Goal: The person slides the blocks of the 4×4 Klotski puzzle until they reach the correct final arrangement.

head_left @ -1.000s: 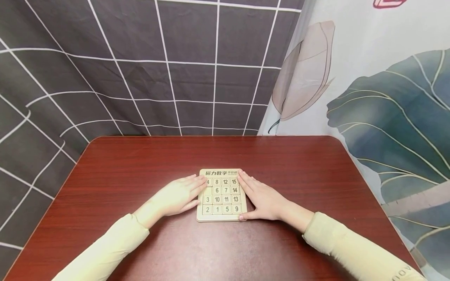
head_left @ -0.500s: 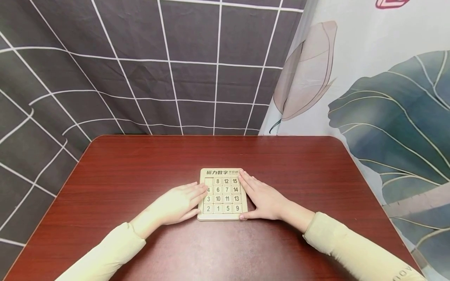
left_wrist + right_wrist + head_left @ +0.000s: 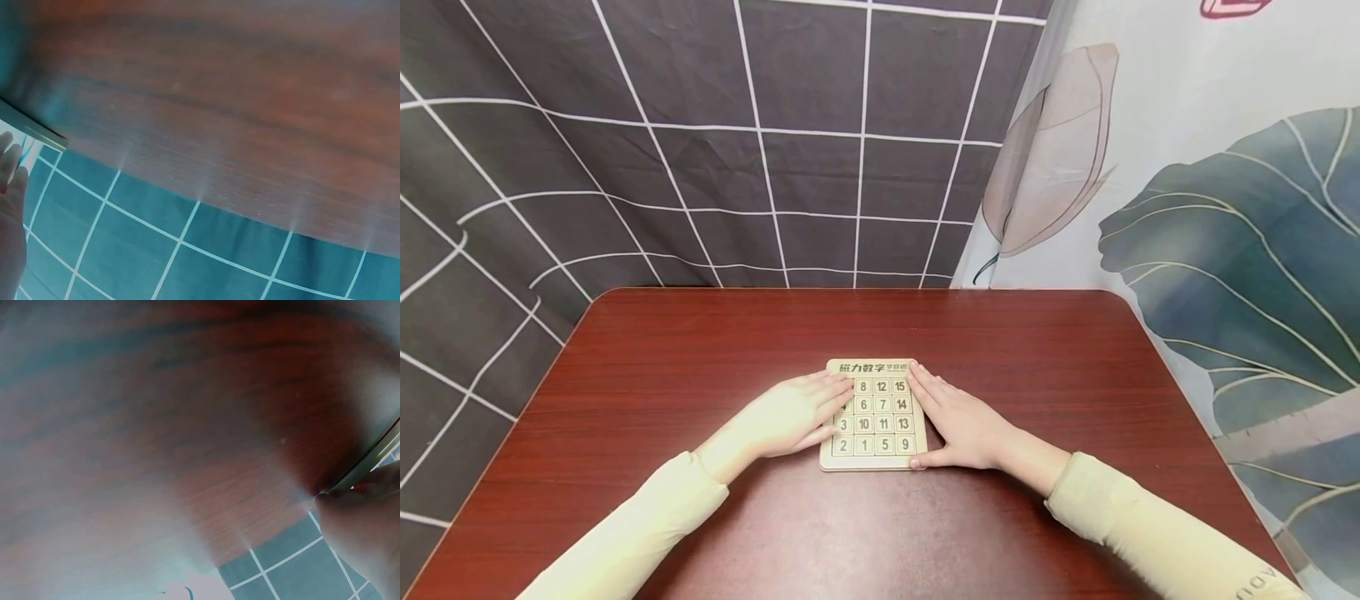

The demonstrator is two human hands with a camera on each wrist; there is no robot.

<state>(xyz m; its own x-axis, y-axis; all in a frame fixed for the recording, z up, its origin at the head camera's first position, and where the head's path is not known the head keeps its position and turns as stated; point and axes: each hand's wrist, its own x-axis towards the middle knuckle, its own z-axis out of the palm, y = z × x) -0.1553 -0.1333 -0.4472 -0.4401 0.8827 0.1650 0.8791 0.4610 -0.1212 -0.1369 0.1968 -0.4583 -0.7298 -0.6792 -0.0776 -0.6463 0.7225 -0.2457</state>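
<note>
A pale wooden sliding number puzzle lies flat on the table in the head view, its numbered tiles in rows below a printed heading. My left hand rests at its left side. The straight fingertips cover the top-left corner of the tile field and part of the tile marked 4. On the other side, my right hand rests along the puzzle's right edge, fingers extended at the upper corner and thumb on the lower corner. Each wrist view catches only the puzzle's edge and part of a hand.
The puzzle lies on a dark red wood-grain table with rounded far corners. Behind it hangs a dark grey cloth with white grid lines. At the right hangs a white curtain with a leaf print.
The tile marked 4 has slid from the top-left slot down to the second row. My left hand first moved down, then up and right over the top-left corner. The right hand stays put.
</note>
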